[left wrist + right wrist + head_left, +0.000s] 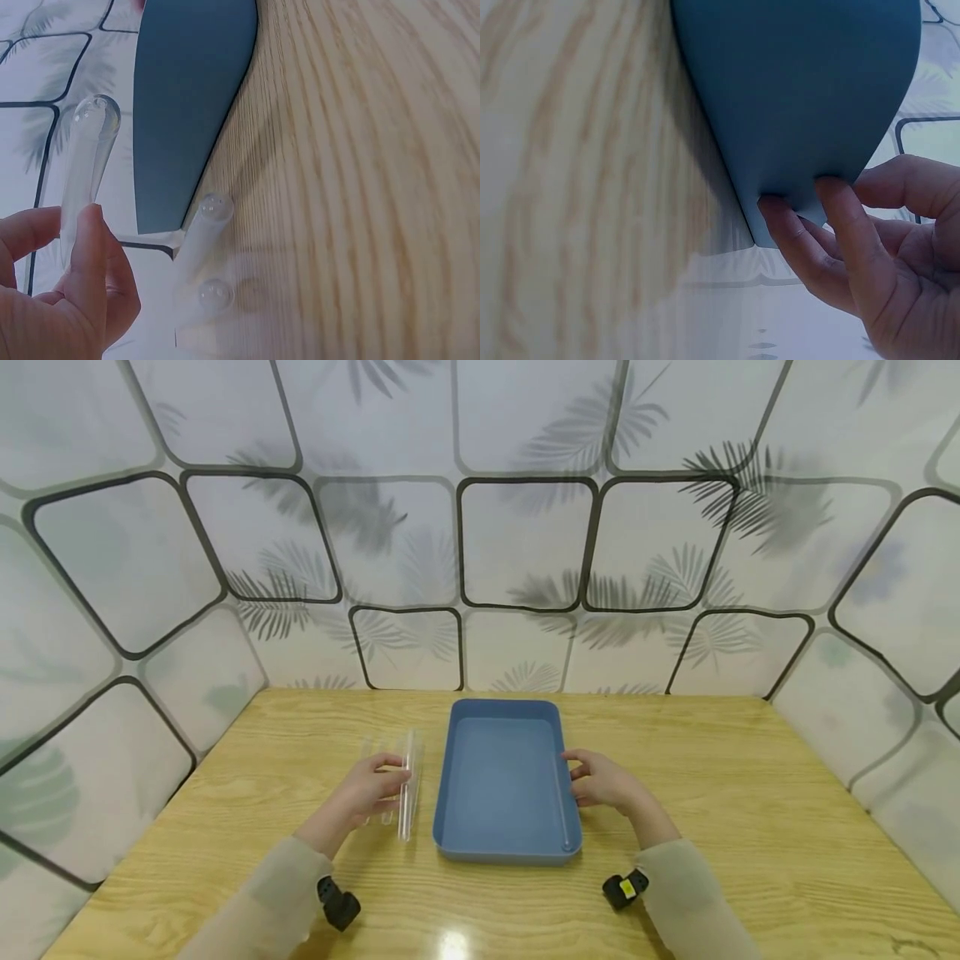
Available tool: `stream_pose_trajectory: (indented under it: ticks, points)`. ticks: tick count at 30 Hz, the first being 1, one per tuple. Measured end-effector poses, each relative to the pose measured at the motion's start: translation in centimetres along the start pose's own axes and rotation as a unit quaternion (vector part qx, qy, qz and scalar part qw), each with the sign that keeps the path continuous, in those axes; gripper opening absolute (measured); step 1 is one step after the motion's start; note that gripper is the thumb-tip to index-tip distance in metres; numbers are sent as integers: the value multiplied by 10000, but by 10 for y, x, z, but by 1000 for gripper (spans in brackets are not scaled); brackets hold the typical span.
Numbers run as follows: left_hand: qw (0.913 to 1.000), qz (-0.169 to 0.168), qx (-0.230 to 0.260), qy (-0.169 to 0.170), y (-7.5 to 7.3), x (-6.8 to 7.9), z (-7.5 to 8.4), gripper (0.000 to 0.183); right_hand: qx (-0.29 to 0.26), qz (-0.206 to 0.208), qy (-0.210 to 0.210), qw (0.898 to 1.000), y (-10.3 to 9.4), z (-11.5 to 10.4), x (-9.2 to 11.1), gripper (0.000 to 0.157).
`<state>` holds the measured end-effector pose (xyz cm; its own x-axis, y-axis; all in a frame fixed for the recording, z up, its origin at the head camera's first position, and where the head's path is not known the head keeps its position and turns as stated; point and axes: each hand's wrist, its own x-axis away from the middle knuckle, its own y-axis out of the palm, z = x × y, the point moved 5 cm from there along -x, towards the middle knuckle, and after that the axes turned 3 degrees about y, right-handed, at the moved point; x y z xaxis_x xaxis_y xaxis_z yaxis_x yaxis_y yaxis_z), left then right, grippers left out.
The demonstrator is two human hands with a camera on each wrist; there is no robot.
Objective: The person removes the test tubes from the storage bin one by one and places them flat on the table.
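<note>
My left hand (369, 790) pinches a clear, round-ended test tube (94, 142) between thumb and fingers, just left of the blue tray (501, 777). In the left wrist view its rounded end points up, above the table. Two more clear tubes (215, 208) lie on the table beyond that hand, partly hidden by it in the head view. Another clear tube (562, 806) lies lengthwise inside the tray along its right wall. At that same wall, my right hand (602, 778) grips the rim, with fingertips (774, 204) against the outside.
The wooden table (705, 777) extends to both sides of the tray. Patterned white walls (525, 543) enclose its back and sides. A small black device (339, 903) sits at the left wrist and another (625, 888) at the right.
</note>
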<state>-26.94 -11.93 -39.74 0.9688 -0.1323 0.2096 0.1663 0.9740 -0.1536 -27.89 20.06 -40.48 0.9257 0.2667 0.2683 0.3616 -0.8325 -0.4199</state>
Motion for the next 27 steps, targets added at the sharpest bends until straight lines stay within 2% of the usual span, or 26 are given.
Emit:
stream_pose_trajectory:
  ticks: [7,13,18,27]
  points:
    - [9998,137,-86,64,-16,1,-2,36,-21,-15,36,10000,0,1,-1,60]
    - [9997,157,-193,47,-35,1,-4,40,-51,-19,64,10000,0,0,0,59]
    - [9991,320,-268,-16,-53,0,-7,43,-42,22,107,9999,-1,0,0,59]
    - [9953,562,-791,-23,-78,-1,-10,44,-38,81,147,9999,-1,2,-2,60]
